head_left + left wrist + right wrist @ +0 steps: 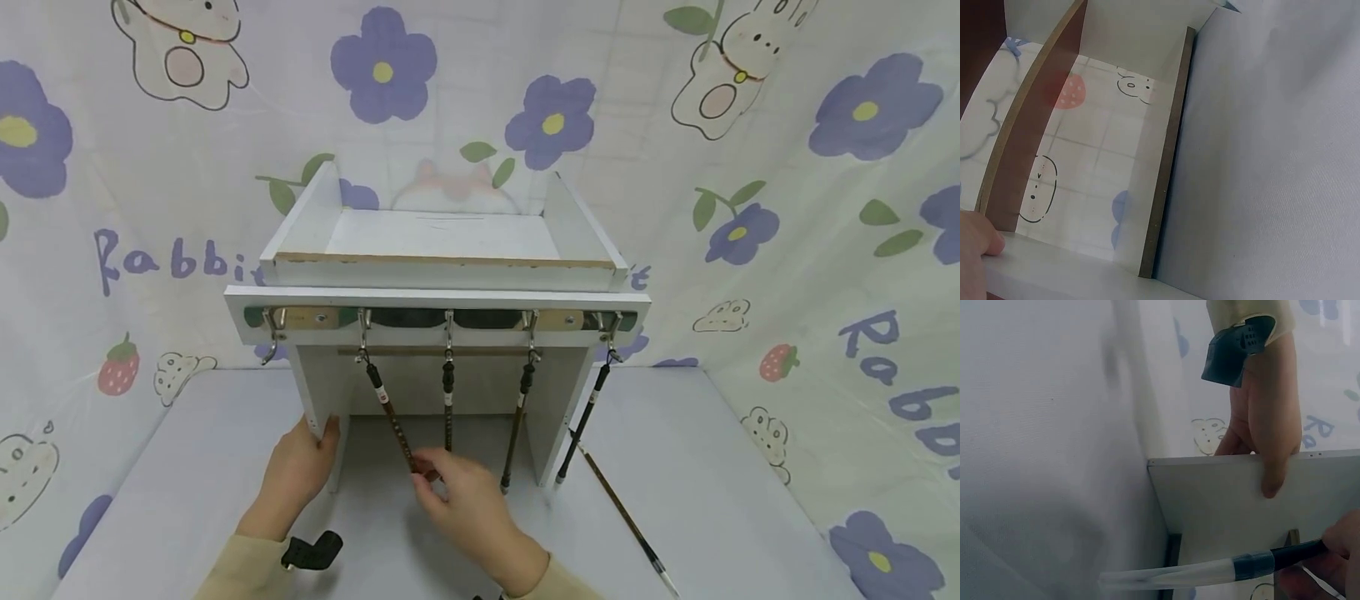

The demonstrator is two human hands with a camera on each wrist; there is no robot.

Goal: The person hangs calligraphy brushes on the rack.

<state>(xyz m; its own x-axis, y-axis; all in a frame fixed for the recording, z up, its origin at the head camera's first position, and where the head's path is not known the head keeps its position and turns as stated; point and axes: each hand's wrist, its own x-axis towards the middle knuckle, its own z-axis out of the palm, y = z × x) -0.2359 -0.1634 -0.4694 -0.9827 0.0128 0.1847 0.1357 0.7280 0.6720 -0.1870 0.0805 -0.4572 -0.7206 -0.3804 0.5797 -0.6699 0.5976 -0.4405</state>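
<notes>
My left hand (294,468) grips the front edge of the left side panel (318,392) of a white wooden shelf; its thumb shows on the panel's inner face in the right wrist view. My right hand (480,512) pinches the lower part of a calligraphy brush (389,412), which hangs tilted from the second hook (364,333) from the left. In the right wrist view this brush's tip end (1210,573) wears a clear cap. Three more brushes hang to its right: one in the middle (448,392), one beside it (517,425), and one at the far right (588,421).
The hook rail (450,297) runs across the shelf's front, its leftmost hook (272,337) bare. Another brush (618,504) lies on the white table (720,500), right of the shelf. A printed cloth (465,50) hangs behind and at the sides.
</notes>
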